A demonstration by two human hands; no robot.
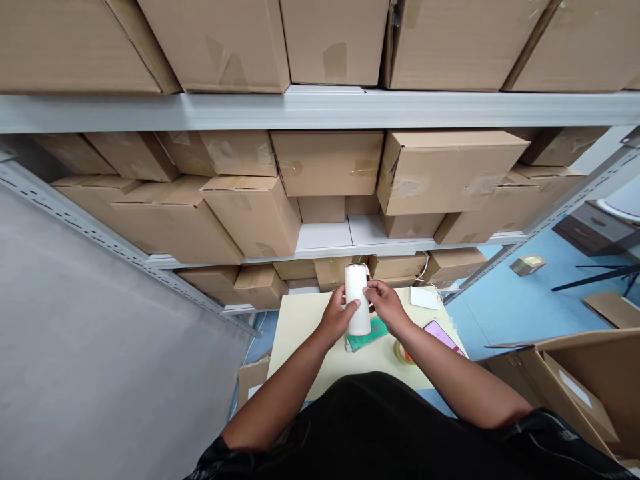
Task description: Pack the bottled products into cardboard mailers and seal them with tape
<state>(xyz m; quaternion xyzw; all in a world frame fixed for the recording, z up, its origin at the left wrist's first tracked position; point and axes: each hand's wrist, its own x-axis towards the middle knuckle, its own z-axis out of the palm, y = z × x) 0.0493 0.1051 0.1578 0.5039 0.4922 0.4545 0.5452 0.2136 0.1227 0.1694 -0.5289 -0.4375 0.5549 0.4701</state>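
A white cylinder point(358, 303), with a darker rim and a small strap or tab at its top, stands nearly upright in my grip above the table; I cannot make out its exact kind. My left hand point(335, 313) wraps its left side, thumb across the front. On the opposite side, my right hand point(386, 305) closes on it near the upper part, fingers by the strap. Behind and below the cylinder lies a green packet or booklet point(367, 335) on the table, partly hidden. Near my right forearm is a roll of tape point(403, 353).
The pale yellow table point(300, 333) also bears a phone point(443, 335) and a white box point(425, 298). Metal shelving point(320, 110) full of cardboard boxes rises in front. A large open carton point(575, 373) stands at right, a grey wall point(100, 347) at left.
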